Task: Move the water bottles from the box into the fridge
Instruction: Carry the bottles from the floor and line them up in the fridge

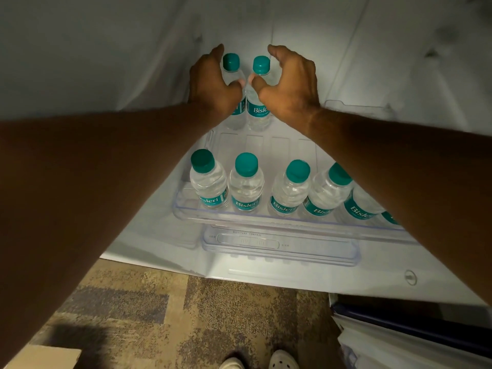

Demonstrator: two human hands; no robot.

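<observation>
Two small water bottles with teal caps stand side by side at the back of the fridge shelf (292, 145). My left hand (213, 83) curls round the left bottle (231, 62), thumb across its front. My right hand (290, 83) curls round the right bottle (261, 66), thumb on its shoulder. Both bottles are upright and their bodies are partly hidden by my hands. Several more bottles (246, 179) stand in a row in a clear tray (186, 209) at the shelf's front. The rightmost ones are hidden behind my right forearm.
A clear drawer lid with a moisture control slider (247, 242) sits below the tray. The corner of a cardboard box (40, 358) shows at bottom left on the carpet. The fridge door (399, 328) is at lower right. My feet (282, 360) stand just before the fridge.
</observation>
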